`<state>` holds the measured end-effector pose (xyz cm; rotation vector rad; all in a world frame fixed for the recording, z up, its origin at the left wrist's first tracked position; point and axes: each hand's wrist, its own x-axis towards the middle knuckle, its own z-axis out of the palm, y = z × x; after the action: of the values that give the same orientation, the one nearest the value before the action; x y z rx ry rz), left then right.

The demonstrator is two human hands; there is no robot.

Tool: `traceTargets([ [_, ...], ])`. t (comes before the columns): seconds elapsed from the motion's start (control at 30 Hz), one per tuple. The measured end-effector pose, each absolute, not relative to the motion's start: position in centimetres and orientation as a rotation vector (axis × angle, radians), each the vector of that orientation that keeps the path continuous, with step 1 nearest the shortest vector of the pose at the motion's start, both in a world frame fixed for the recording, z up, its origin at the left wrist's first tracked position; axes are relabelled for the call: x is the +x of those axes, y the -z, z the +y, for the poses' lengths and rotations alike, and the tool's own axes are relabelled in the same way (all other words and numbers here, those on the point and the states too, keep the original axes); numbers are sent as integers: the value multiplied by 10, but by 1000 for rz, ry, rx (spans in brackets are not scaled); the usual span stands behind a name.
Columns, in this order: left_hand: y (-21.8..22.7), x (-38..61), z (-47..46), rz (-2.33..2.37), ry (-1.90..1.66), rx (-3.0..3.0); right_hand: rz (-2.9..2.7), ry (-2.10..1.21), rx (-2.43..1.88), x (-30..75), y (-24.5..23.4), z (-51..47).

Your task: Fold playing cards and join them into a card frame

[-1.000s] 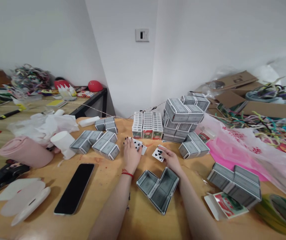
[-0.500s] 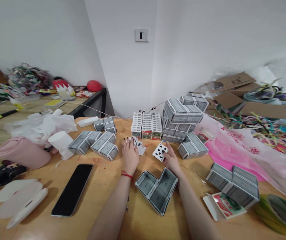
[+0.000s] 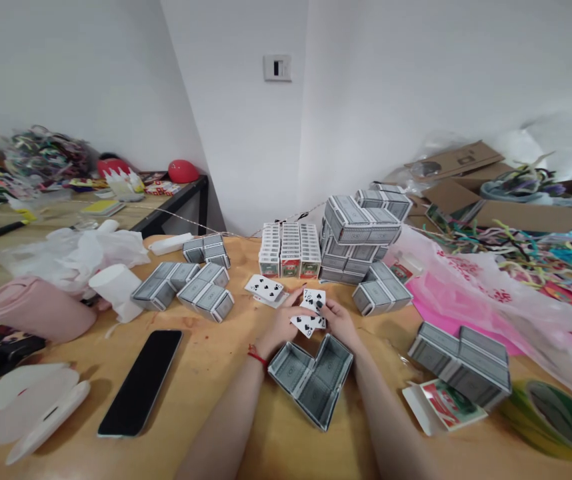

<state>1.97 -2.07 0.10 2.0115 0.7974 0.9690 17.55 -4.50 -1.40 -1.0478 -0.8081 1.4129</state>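
Note:
My left hand and my right hand meet over the table's middle, both closed on a few face-up playing cards showing black spades. Just left of them a small pile of face-up cards lies on the wooden table. Right below my hands sits a folded grey card structure of joined open boxes. A red string circles my left wrist.
Grey card blocks lie at the left, a tall stack and a row of card packs stand behind. A black phone and white plastic pieces lie at the front left. A pink plastic bag and more grey blocks are at the right.
My left hand left the pile of cards and moved right to join my right hand on the cards it holds. The pile now lies uncovered.

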Motion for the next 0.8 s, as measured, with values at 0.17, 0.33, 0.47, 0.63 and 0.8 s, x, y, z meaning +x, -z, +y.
traceTargets([
  [0.17,-13,15,-19,784,-945,1869,-936,-1378,-1065,177,14,-44],
  [0.33,-14,10,-13,780,-890,1730,-1076,-1444,-1067,177,9,-46],
  [0.47,-14,11,-9,775,-868,1645,-1096,-1463,-1037,175,6,-49],
  [0.63,-19,16,-8,752,-908,1595,-1011,-1389,-1021,175,11,-47],
  [0.8,-13,14,-5,749,-901,1506,-921,-1288,-1052,175,20,-42],
])
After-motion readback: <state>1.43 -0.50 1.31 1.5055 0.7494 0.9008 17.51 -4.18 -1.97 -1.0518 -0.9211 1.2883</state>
